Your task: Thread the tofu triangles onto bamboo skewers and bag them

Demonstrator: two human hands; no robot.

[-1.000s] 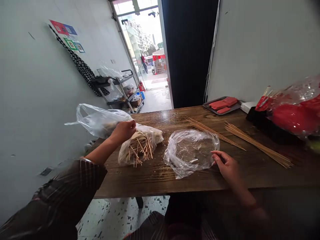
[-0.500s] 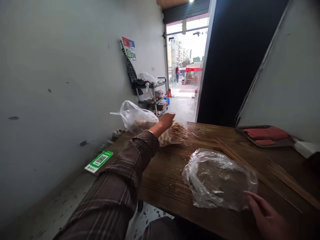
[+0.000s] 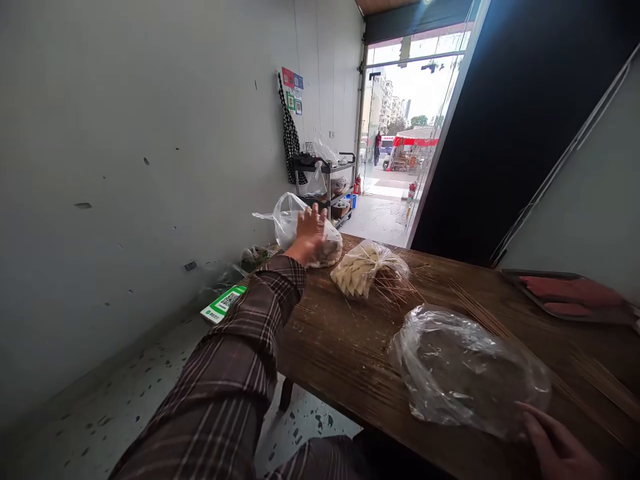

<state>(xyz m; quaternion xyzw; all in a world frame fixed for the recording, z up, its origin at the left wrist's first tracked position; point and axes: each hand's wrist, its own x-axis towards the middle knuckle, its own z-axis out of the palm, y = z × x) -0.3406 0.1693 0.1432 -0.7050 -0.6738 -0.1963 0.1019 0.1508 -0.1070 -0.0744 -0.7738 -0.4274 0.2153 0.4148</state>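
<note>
My left hand point(image 3: 309, 233) reaches far over the table with its fingers spread. It is in front of a white plastic bag point(image 3: 286, 223) with lumpy contents; whether it touches the bag I cannot tell. Just right of it lies a clear bag of skewered pale, folded food pieces point(image 3: 356, 272), its thin sticks pointing right. At the lower right, my right hand point(image 3: 563, 443) pinches the near edge of a flattened clear plastic bag point(image 3: 425, 393) lying on the wooden table point(image 3: 340, 360).
Loose bamboo skewers point(image 3: 483, 313) lie behind the flattened bag. A dark tray point(image 3: 515, 280) with folded red cloth sits at the right. A green QR-code card point(image 3: 224, 303) is at the table's left edge. Beyond stand a shelf cart point(image 3: 327, 180) and a glass door point(image 3: 370, 127).
My left hand has moved left from the skewered food to the white bag, and its fingers have spread. The view has turned left. My right hand keeps its hold on the clear bag.
</note>
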